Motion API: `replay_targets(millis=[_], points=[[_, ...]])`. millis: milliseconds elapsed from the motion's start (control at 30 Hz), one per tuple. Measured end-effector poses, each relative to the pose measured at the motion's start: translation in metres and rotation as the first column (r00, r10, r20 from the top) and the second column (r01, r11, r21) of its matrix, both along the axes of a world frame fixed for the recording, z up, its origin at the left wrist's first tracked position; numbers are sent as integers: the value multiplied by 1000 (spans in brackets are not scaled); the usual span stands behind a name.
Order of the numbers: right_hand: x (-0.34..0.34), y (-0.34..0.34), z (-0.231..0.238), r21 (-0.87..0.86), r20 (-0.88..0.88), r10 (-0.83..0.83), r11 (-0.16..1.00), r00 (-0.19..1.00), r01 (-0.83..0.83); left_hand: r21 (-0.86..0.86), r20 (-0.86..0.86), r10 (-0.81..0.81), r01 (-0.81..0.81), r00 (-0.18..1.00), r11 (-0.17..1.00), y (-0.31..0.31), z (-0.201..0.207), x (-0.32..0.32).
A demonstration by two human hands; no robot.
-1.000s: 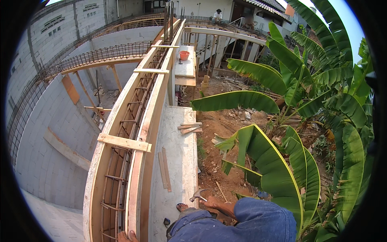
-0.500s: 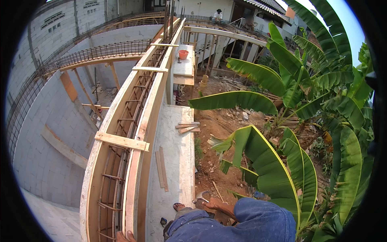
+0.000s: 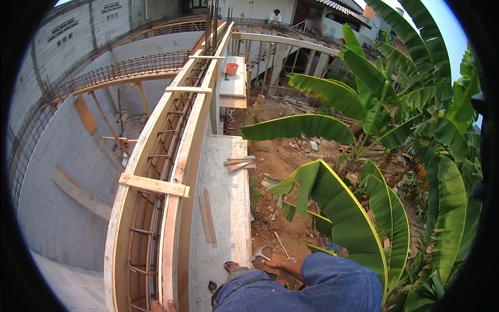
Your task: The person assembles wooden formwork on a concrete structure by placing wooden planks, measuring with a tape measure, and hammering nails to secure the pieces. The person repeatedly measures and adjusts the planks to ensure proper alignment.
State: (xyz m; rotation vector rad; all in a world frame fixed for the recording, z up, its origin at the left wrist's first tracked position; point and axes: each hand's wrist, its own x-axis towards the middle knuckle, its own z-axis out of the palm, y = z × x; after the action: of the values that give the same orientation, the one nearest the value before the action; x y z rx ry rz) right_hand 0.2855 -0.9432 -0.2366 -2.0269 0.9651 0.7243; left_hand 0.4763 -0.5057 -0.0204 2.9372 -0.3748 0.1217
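At the lower edge my left hand (image 3: 164, 306) shows only in part, its fingers and thumb over the top of the formwork board (image 3: 170, 234), gripping its edge. Closed around a hammer (image 3: 259, 254), my right hand (image 3: 280, 263) is beside my bent, blue-clad leg; the metal head points left, past the fingers. Between the two long form boards lies a cage of rusty rebar (image 3: 139, 260). A short wooden crosspiece (image 3: 154, 184) bridges the boards ahead of my left hand. My sandalled foot (image 3: 231, 266) is on the concrete ledge (image 3: 223, 182).
Two thin wood strips (image 3: 207, 217) and a small stack of offcuts (image 3: 239, 163) lie on the ledge. Farther off stands an orange bucket (image 3: 231, 68). The ledge drops to bare soil (image 3: 275, 208) and banana leaves (image 3: 343, 218) on the right. Another person (image 3: 275, 18) is far back.
The view has shifted slightly, so the distant things sit a little farther left. My left hand stays on the board, and my right hand keeps the hammer in nearly the same place.
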Motion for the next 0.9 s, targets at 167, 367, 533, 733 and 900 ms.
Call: replay_targets(millis=[167, 367, 533, 733, 900], points=[[-3, 2, 8, 10, -23, 1, 1000, 1000, 0, 153, 200, -30, -1, 979, 988, -15, 6, -6], [-6, 1, 6, 11, 8, -15, 1000, 1000, 15, 79, -45, 71, -68, 996, 995, -15, 11, 1], [-9, 0, -5, -17, -40, -23, 1000, 999, 22, 106, 148, -36, 21, 988, 994, -5, -7, 5], [-19, 0, -19, -18, 10, 59, 998, 998, -58, 105, 64, -70, 63, 996, 992, 2, -13, 5], [-27, 8, -38, 3, -33, 104, 995, 994, -104, 115, -74, -59, 67, 996, 991, 10, -6, 7]])
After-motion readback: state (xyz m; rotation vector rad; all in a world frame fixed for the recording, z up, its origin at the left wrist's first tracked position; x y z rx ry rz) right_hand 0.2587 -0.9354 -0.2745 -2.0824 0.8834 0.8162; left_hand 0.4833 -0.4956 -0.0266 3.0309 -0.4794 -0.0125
